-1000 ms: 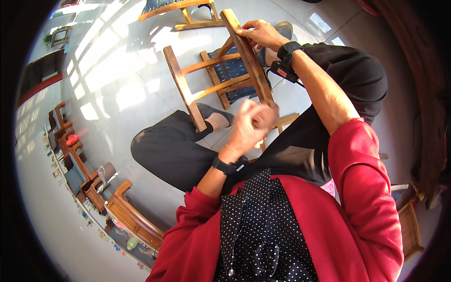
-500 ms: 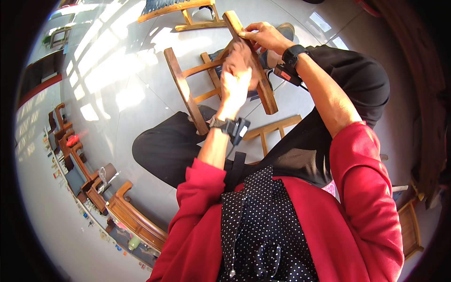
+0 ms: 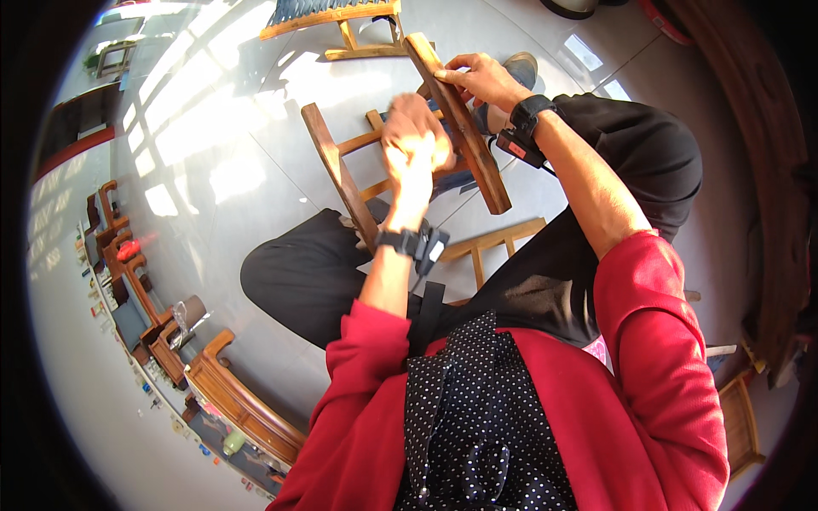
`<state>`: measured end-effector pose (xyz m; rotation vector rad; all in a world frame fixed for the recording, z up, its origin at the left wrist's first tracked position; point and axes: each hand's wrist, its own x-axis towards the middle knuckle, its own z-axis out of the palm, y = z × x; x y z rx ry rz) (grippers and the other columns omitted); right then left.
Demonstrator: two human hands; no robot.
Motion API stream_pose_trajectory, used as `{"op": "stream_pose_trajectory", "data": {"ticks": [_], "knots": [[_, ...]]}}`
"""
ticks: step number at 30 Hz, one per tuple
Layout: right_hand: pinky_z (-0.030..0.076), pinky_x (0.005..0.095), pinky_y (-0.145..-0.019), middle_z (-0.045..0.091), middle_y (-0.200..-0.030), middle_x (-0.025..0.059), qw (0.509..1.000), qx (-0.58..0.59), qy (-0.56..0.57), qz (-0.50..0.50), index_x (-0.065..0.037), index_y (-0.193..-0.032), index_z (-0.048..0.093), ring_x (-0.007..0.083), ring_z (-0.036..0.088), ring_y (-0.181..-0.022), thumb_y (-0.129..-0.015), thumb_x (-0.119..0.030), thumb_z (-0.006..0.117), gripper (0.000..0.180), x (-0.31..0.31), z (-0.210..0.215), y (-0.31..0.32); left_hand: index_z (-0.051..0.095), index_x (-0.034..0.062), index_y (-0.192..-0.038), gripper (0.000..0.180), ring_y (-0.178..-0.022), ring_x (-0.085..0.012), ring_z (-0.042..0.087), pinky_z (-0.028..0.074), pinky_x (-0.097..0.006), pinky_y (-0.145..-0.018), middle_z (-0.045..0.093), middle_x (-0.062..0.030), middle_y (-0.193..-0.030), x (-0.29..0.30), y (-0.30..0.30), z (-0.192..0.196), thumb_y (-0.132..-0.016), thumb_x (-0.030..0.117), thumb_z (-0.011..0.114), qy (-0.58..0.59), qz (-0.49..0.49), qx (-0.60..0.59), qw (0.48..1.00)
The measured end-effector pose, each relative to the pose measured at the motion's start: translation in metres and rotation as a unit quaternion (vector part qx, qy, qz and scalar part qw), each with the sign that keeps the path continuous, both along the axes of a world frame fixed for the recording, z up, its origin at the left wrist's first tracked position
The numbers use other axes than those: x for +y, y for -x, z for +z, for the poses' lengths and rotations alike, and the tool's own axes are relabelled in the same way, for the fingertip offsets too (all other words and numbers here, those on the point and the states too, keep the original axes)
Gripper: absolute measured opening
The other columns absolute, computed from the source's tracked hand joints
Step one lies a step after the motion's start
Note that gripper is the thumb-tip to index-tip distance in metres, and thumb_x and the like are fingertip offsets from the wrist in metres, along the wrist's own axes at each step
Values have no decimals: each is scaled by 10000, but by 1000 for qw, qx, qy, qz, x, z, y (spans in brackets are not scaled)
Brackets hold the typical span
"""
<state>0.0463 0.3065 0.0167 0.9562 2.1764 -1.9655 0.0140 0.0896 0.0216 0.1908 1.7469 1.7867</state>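
Observation:
In front of me, between my knees, a wooden stool frame [image 3: 467, 136] stands tilted, its two long bars joined by crosspieces. My right hand [image 3: 486, 81] is closed around the upper part of the right-hand bar, thumb and fingertips at its edge. My left hand [image 3: 415, 132] hovers over the gap between the bars, smeared by motion. Its fingers cannot be made out, nor whether anything is in them. Behind the frame, dark blue material [image 3: 452, 180] shows in part. Both wrists carry black straps with small devices.
At the top stands another wooden stool [image 3: 332, 17] with a woven blue seat. A further wooden frame [image 3: 490, 238] lies near my lap. Carved wooden chairs [image 3: 243, 400] line the left side. A shoe [image 3: 520, 68] shows beyond my right hand. Sunlight patches the grey tiled floor [image 3: 273, 170].
My left hand has swung slightly left, away from the right-hand bar. My right hand keeps its grip. The whole view has shifted a little.

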Motion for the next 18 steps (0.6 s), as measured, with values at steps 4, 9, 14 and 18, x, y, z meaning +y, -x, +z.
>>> {"op": "stream_pose_trajectory", "data": {"ticks": [4,9,14,18], "knots": [[608,337,-725,757,-978,151,1000,6,10,-1,-58,-1254,695,223,756,-816,-926,-467,714,525,1,-4,1,661,66,-1018,113,-736,-73,613,510,-226,-688,657,25,-899,32,19,-15,-934,133,694,-45,16,-96,994],[589,323,-686,755,-969,145,1000,11,25,-6,-61,-1254,691,208,744,-807,-912,-472,737,536,1,-7,1,565,131,-993,182,-895,-45,496,462,-254,-758,515,57,-1010,0,-3,-12,-885,35,676,24,-98,-83,991],[571,307,-679,730,-1027,144,1000,-6,-11,12,-58,-1299,665,220,708,-896,-957,-494,678,554,0,-6,0,592,104,-985,133,-839,-82,597,528,-263,-774,593,11,-920,-4,13,-10,-892,68,680,-3,-115,-142,983],[567,316,-676,730,-1026,131,1000,0,8,8,-61,-1307,662,204,706,-891,-958,-499,675,560,1,-4,-1,617,48,-1167,221,-1007,-166,681,553,-317,-883,688,-79,-1095,39,29,-13,-961,121,651,-97,39,-221,970]]}}
